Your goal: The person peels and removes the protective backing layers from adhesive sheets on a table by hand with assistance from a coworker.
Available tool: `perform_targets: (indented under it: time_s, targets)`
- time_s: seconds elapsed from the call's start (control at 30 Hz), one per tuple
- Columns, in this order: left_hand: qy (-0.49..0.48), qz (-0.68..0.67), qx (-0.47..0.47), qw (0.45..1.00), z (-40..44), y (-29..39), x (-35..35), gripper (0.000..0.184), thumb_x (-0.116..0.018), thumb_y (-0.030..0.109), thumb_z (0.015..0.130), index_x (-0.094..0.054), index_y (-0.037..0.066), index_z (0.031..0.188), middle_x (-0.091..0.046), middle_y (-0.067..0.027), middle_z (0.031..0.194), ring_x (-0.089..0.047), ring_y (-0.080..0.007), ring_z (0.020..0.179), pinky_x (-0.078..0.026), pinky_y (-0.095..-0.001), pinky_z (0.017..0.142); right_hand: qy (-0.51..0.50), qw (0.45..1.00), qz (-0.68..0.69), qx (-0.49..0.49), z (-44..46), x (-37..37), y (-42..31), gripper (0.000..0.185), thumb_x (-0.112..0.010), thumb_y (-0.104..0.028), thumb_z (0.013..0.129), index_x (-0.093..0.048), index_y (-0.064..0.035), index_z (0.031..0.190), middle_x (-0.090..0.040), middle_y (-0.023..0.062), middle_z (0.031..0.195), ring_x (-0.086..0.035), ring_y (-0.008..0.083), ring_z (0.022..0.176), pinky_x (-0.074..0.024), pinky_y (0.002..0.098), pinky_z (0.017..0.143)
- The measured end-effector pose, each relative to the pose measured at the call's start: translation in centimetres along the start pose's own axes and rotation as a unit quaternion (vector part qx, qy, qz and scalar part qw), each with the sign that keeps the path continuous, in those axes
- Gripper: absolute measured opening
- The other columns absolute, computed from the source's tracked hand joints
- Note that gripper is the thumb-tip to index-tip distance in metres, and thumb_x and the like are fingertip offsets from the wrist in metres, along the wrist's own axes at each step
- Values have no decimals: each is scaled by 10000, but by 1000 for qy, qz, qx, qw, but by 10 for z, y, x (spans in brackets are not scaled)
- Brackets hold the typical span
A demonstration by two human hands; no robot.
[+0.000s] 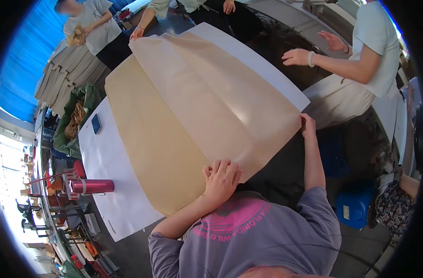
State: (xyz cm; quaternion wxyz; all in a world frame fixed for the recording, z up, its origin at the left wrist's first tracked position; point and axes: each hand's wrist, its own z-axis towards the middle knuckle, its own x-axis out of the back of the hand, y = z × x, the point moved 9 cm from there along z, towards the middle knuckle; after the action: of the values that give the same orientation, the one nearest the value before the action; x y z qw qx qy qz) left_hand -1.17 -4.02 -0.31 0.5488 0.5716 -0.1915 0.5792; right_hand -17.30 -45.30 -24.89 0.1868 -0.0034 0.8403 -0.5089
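A large pinkish-beige sheet (220,88), apparently paper, stretches across the table and bulges in soft folds. Beneath it lies a tan sheet (151,139), exposed along the left side. My left hand (222,180) rests at the near left corner of the pinkish-beige sheet, its fingers bent over the edge. At the near right corner, my right hand (308,125) pinches the same sheet slightly raised, with the thumb and fingers together. Another person's hand (136,33) holds the far left corner.
A pink bottle (92,186) and a phone (96,123) lie on the white tabletop (110,199). On the right, a person (355,60) holds both hands near the table edge. Another person (93,28) stands back left by a green sack (77,120). Blue container (355,206) on the floor.
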Motion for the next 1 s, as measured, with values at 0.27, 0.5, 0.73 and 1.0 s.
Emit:
perform_targets:
  time_s: [0.27,0.5,0.73,1.0]
  targets:
    - [12,-32,1,999,-14,-4,19,136,-625,207,815,-534,110,839,-548,-52,827,-506,-226,800,-310,-373,722,-49,977,197,-69,14,-7,30,178,-533,-192,815,-636,-49,839,-648,59,829,-601,225,749,-472,321,707]
    - [47,27,67,996,-65,-55,60,209,-654,194,796,-584,81,958,-575,-88,997,-537,-252,940,-376,-386,801,-8,975,202,-89,-38,-27,57,246,-564,-287,837,-605,-46,860,-596,52,886,-571,196,832,-467,318,767]
    - [27,63,29,997,-73,-49,46,342,-655,255,809,-579,47,1070,-564,-115,1131,-517,-288,1097,-382,-405,903,-348,919,-18,-187,-191,-150,105,258,-573,-291,850,-600,-39,897,-601,55,894,-571,191,806,-472,312,747]
    - [27,5,-32,999,-23,-8,7,310,-692,299,756,-529,57,859,-519,-101,882,-527,-280,843,-436,-379,732,-452,879,-73,-135,-226,-128,115,276,-583,-296,865,-594,-31,939,-608,59,903,-572,185,776,-479,305,724]
